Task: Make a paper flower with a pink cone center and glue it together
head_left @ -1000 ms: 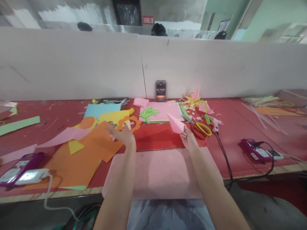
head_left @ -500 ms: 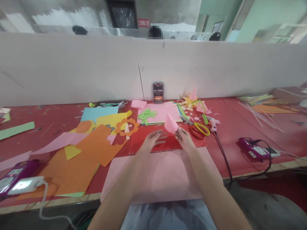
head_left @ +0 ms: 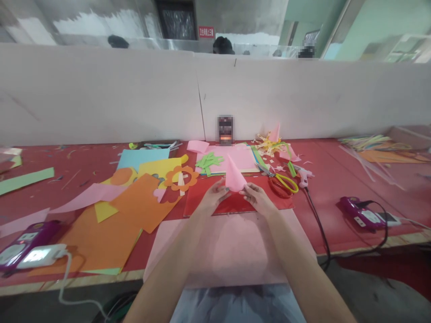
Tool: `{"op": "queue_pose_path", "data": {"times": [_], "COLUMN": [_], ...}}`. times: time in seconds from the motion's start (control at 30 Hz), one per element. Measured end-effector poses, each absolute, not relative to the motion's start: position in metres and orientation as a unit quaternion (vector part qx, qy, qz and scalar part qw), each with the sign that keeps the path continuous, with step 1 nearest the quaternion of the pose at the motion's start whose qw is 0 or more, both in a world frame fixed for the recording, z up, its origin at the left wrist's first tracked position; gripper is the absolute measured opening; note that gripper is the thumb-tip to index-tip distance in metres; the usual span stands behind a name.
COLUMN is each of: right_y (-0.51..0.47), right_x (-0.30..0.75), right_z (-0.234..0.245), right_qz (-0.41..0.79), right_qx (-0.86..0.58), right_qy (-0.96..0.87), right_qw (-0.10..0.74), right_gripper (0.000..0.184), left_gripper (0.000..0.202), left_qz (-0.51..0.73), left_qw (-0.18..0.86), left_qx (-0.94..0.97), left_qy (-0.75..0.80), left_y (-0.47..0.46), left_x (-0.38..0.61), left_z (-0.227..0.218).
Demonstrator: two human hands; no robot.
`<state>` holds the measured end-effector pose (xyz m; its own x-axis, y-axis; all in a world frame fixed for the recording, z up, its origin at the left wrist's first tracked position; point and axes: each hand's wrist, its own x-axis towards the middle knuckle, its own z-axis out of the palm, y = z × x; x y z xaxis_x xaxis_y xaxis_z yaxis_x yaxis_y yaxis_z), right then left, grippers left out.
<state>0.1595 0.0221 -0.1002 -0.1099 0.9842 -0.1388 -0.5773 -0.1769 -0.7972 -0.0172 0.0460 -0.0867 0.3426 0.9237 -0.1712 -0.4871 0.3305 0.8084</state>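
Note:
A pink paper cone [head_left: 235,177] points upward above a red sheet [head_left: 205,197] on the table. My right hand [head_left: 258,197] pinches its lower right rim between thumb and fingers. At the cone's lower left edge, my left hand [head_left: 214,197] grips it with curled fingers. Beneath my forearms lies a large pale pink sheet [head_left: 235,251]. Green paper strips [head_left: 210,162] rest on a stack of sheets just beyond the cone. To the right of my right hand are scissors [head_left: 284,183] with yellow and red handles.
A glue gun [head_left: 304,176] with a black cord lies beyond the scissors. Orange sheets [head_left: 111,237] and an orange flower cutout [head_left: 172,178] spread leftward. Purple power strips [head_left: 362,214] sit at both sides. A white partition [head_left: 134,98] closes off the back.
My left hand has closed from spread fingers onto the cone's left edge. The cone now stands more upright, with its tip tilted slightly left, between both hands.

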Motion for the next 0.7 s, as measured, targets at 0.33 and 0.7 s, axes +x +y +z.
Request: {"op": "queue_pose_path", "data": {"times": [0.33,0.7], "right_y": [0.023,0.029], "right_x": [0.156,0.154], "right_z": [-0.099,-0.100], "right_qz": [0.672,0.657], "right_qx": [-0.355,-0.352], "right_qy": [-0.281,-0.259], "right_qw": [0.586,0.614], "right_gripper": [0.017,0.019], "left_gripper": [0.056,0.024], "left_qz": [0.496,0.528], "left_qw": [0.750,0.779], "left_qx": [0.304,0.205], "left_qy": [0.316,0.270], "left_y": [0.047,0.045], "left_x": [-0.022,0.017], "left_z": [-0.086,-0.087]}}
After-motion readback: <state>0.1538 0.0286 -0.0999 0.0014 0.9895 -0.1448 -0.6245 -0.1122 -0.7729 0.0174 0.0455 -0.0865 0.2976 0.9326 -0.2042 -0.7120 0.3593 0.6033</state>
